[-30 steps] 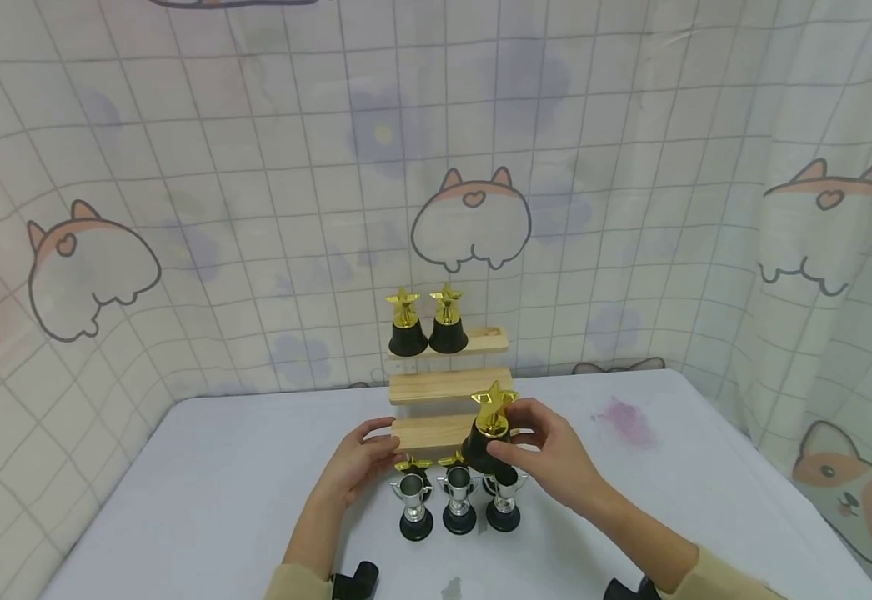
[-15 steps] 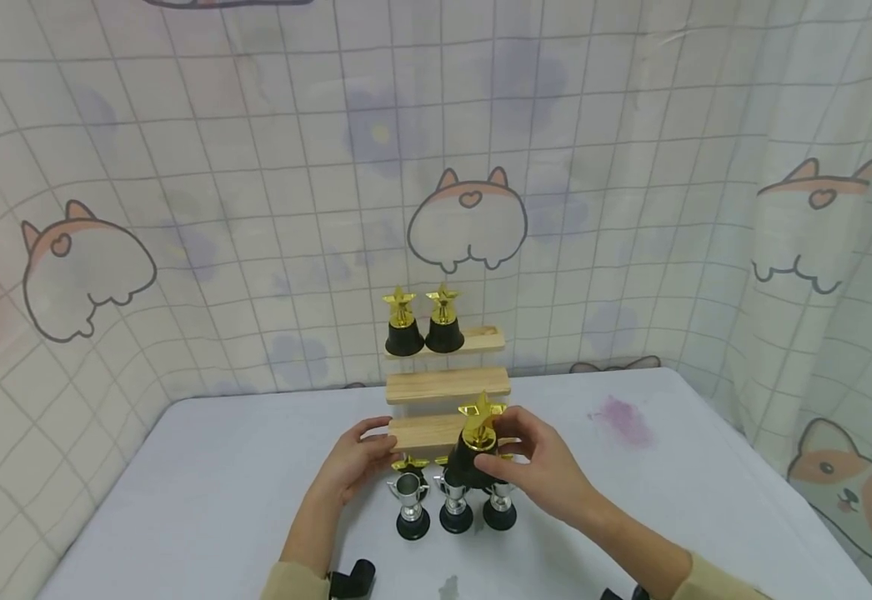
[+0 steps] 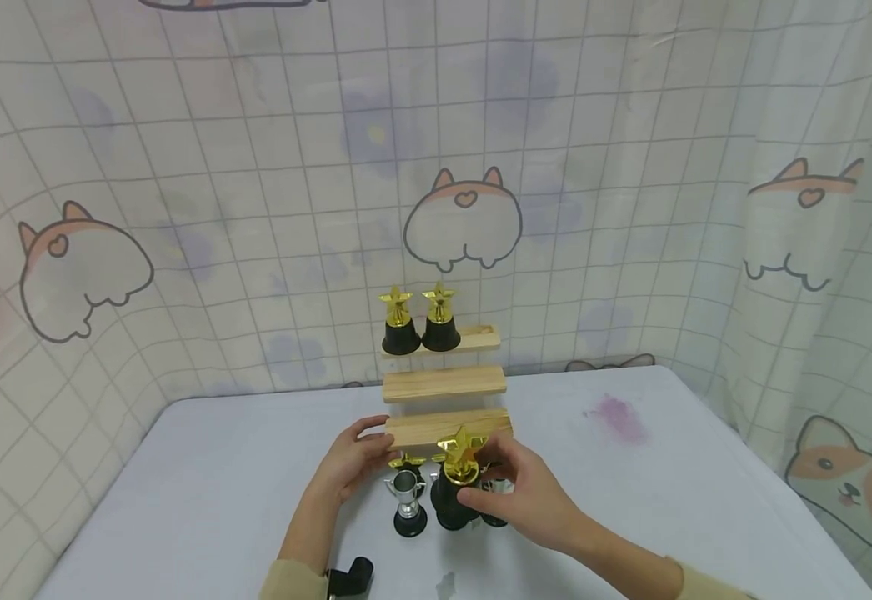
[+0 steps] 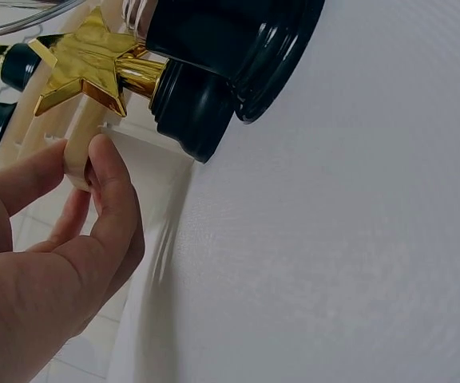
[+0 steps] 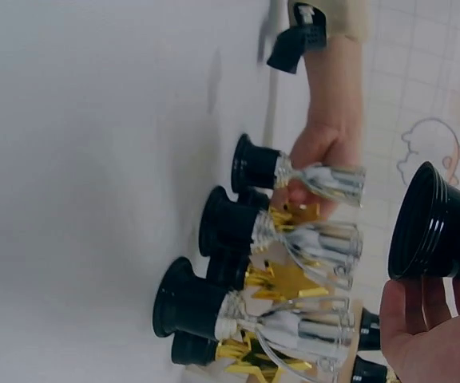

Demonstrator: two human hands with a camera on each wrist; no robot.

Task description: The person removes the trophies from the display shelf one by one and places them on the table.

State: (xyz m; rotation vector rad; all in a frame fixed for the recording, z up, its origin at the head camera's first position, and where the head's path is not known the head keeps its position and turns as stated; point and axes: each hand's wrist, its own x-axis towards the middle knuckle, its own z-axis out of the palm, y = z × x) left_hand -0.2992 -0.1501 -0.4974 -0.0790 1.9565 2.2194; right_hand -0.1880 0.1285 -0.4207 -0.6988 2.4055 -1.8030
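Note:
My left hand [image 3: 349,458] pinches the left end of the lowest board of a wooden tiered stand [image 3: 424,429]; the left wrist view shows thumb and fingers on that board end [image 4: 80,152]. A gold star trophy [image 3: 461,458] with a black base is gripped in my right hand [image 3: 529,500]. In the right wrist view its base [image 5: 431,227] is raised off the table, beside the cups. Three silver cup trophies [image 5: 306,327] stand upright on the table, partly covered by the held trophy in the head view. Behind them stand three more star trophies [image 5: 282,281].
Two gold star trophies [image 3: 396,325] sit at the left and middle of the top board [image 3: 481,337]. Bare wood shows on the middle board [image 3: 443,383]. The white table [image 3: 241,475] reaches back to a checked curtain [image 3: 278,208] with cartoon animals.
My right hand has carried the star trophy left and down, toward me, so it now overlaps the middle silver cup in the head view. My left hand keeps its place at the board.

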